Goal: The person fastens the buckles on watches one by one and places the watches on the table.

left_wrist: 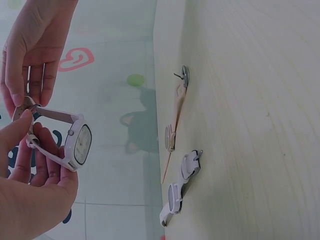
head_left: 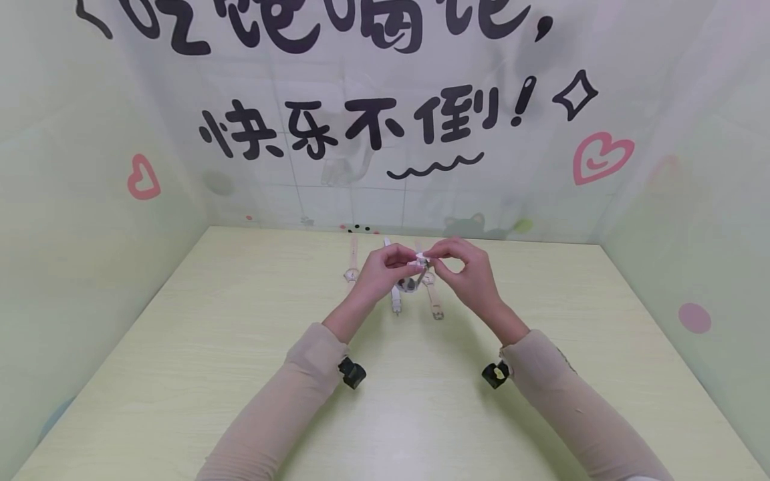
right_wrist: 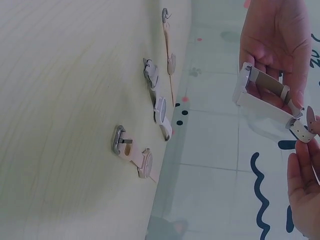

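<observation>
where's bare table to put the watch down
Bare table lies left of the left hand, right of the right hand, and near the front edge between the sleeves. It is crowded just beyond the held watch, where three watches lie side by side.

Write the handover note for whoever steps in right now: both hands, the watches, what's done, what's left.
Left hand: grips the white watch in the air, fingers curled round its strap.
Right hand: pinches the strap end at the buckle.
The watch is held above the table, its strap bent into a loop; from these views I cannot tell whether the buckle is fastened.
Three more watches lie flat and unbuckled in a row at the table's far edge.
Done: one watch picked up and being worked at the buckle.
Left: likely finishing this buckle, then the three on the table.
</observation>
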`<state>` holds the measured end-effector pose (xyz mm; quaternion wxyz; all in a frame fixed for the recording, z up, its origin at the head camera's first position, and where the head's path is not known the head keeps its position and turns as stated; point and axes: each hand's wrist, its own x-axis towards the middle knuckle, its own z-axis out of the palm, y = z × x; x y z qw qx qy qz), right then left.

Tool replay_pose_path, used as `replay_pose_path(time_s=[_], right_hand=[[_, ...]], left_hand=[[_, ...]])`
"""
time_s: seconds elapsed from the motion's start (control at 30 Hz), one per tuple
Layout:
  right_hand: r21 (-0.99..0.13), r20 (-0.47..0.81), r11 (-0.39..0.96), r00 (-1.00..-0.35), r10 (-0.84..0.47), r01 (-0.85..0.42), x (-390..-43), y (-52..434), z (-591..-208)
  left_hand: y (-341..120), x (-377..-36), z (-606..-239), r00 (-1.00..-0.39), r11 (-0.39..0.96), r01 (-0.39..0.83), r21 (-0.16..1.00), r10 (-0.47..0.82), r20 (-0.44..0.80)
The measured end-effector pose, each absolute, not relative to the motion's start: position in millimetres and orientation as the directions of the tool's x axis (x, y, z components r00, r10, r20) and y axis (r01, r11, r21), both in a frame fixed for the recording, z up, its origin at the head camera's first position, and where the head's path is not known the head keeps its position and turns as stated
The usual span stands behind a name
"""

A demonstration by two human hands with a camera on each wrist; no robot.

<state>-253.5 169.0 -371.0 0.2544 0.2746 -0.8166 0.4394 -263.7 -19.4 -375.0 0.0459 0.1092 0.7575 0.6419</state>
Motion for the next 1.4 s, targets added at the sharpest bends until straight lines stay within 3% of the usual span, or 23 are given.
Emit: replay_pose_path(time_s=[1.4], right_hand=[[-0.533, 0.646, 0.517, -0.717, -0.264, -0.670, -252.9, 173.8, -373.5]], left_hand=[[-20.5, -261.8, -378.1, -0.970, 0.135, 0.111, 0.985, 0.229, 0.078]])
